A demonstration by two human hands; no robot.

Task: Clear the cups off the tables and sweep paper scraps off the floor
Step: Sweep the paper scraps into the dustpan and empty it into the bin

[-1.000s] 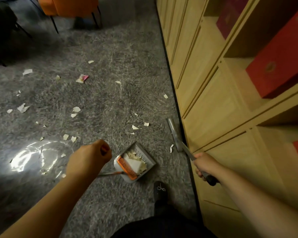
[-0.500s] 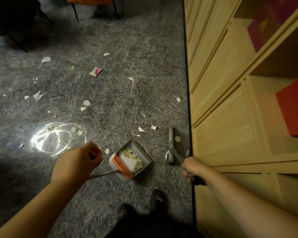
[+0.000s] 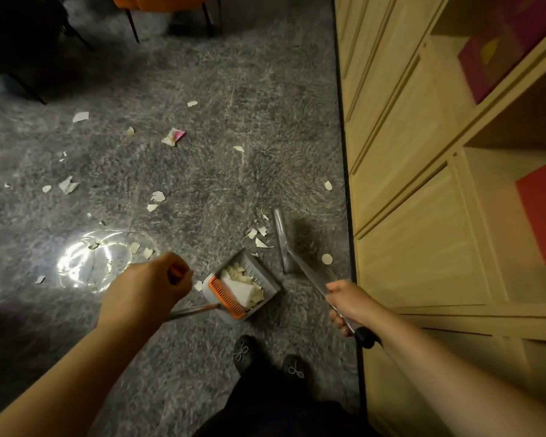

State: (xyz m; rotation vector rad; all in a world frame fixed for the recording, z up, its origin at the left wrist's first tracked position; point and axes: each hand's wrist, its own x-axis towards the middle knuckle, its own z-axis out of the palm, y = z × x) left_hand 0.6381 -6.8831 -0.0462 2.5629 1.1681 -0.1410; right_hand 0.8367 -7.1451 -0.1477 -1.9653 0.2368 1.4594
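Two tools in my grip: left hand [image 3: 145, 287] fingers curl around the dustpan [image 3: 243, 290] handle, right hand [image 3: 349, 302] fingers clasp the broom [image 3: 282, 244] among paper scraps [image 3: 158, 196].

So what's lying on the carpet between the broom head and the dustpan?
In the head view, a few pale paper scraps lie on the grey carpet between the broom head and the dustpan, just off its open edge.

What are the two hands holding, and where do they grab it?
The left hand grips the dustpan by the top of its long handle. The right hand grips the broom near its handle's dark end.
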